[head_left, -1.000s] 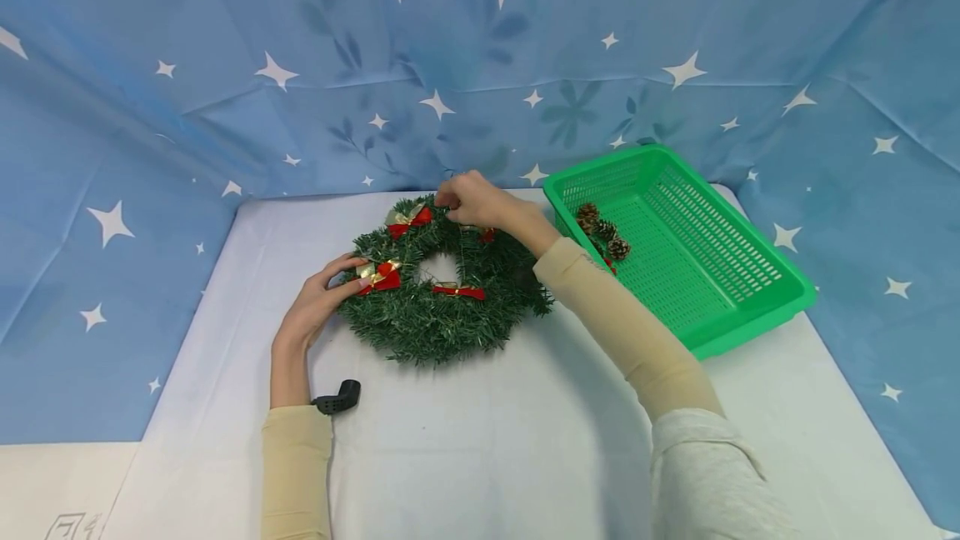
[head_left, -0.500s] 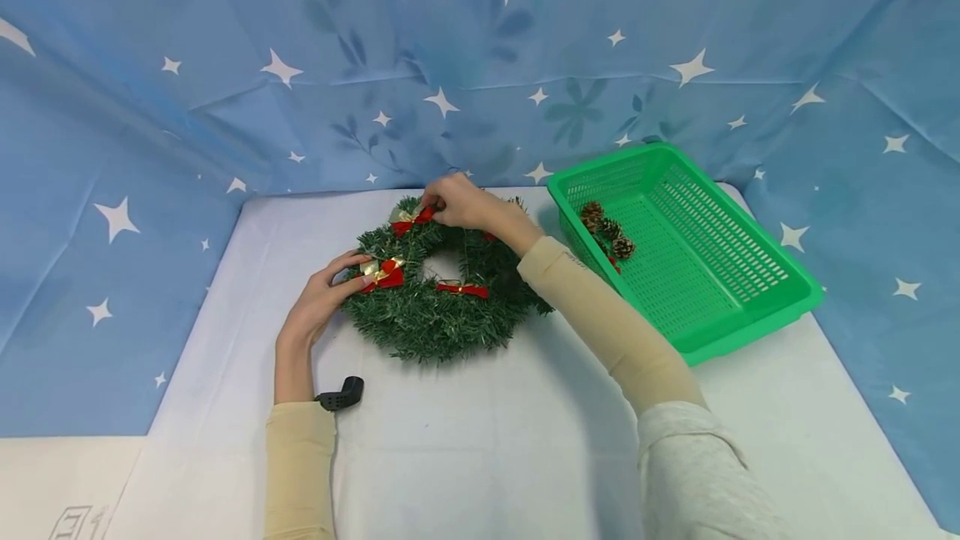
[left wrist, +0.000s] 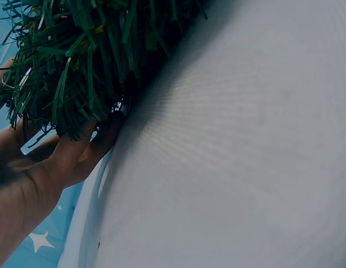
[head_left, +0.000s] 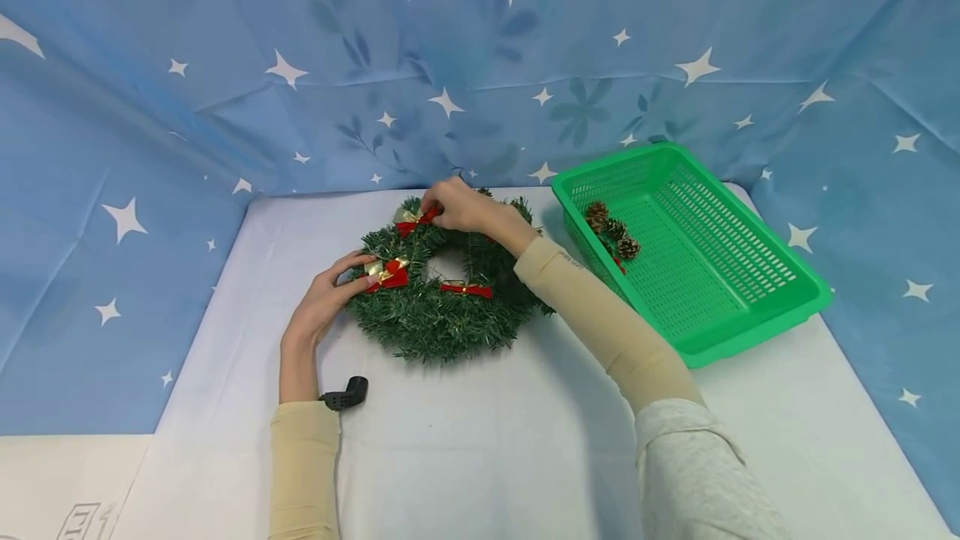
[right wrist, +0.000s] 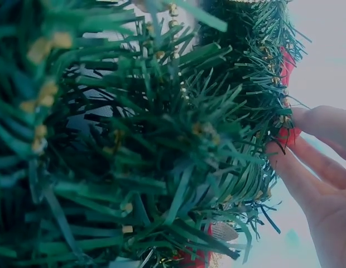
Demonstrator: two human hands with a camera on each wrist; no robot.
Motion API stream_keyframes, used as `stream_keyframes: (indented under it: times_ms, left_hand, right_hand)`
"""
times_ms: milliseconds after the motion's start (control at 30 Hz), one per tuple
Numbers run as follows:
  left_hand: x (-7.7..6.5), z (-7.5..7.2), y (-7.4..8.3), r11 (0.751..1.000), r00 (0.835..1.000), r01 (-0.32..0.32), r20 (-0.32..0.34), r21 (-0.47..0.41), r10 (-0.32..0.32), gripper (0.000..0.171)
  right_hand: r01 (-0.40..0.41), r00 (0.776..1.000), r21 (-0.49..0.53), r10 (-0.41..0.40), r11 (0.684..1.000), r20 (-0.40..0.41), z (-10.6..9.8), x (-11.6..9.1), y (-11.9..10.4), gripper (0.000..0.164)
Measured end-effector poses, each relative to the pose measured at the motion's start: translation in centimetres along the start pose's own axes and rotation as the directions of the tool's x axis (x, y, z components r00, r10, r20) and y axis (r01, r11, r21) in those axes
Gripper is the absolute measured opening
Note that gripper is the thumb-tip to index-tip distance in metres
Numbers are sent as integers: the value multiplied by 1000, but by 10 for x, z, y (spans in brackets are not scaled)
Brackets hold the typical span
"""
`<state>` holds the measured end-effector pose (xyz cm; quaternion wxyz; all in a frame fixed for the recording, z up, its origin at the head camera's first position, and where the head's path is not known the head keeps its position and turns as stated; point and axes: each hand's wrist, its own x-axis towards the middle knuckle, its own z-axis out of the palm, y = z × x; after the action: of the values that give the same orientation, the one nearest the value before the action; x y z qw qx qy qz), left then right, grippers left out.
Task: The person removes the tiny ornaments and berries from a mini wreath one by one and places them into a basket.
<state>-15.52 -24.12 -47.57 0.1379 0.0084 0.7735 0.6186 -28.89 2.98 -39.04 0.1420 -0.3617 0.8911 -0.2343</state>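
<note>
A green tinsel wreath (head_left: 435, 327) with red-and-gold bows lies on the white cloth. At its far side, my right hand (head_left: 465, 207) pinches the right end of a red bow (head_left: 414, 225) between thumb and fingers. The right wrist view shows those fingertips (right wrist: 282, 153) at the red fabric (right wrist: 288, 134), against the green needles. My left hand (head_left: 326, 294) grips the wreath's left edge beside another bow (head_left: 393, 275); in the left wrist view its fingers (left wrist: 72, 153) reach beneath the needles. A third bow (head_left: 467, 290) sits just below the centre hole.
To the right stands a green plastic basket (head_left: 750, 323), with several pine cones (head_left: 615, 230) and small red pieces (head_left: 619, 265) at its left side. A black wrist-camera mount (head_left: 348, 394) juts from the left wrist. Blue star-patterned cloth (head_left: 480, 48) hangs behind and along the sides.
My right hand has moved a little left along the wreath's far side and now pinches the bow's end. The left hand keeps its hold on the left edge.
</note>
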Motion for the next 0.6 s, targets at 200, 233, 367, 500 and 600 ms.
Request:
stream_keyframes:
  times_ms: [200,233,367,500,600]
  left_hand:
    - [0,0,0,1000,1000,-3,5,-3,3,58]
    - [0,0,0,1000,1000,-4,5,-5,4,58]
    - [0,0,1,1000,1000,-3,1,-9,3,58]
    - [0,0,0,1000,1000,-1,0,-11,1,58]
    - [0,0,0,1000,1000,-3,3,-19,3,57]
  right_hand:
    - [-15,1000,-13,15,1000,-1,0,0,1,28]
    - [-17,1000,-14,17,1000,-1,-1,0,1,28]
    - [-16,1000,-10,16,1000,-12,-3,-1,1,28]
    - [-10,1000,-18,10,1000,-22,-4,-3,3,27]
    - [-4,999,-29,3,1000,-32,-3,-3,5,25]
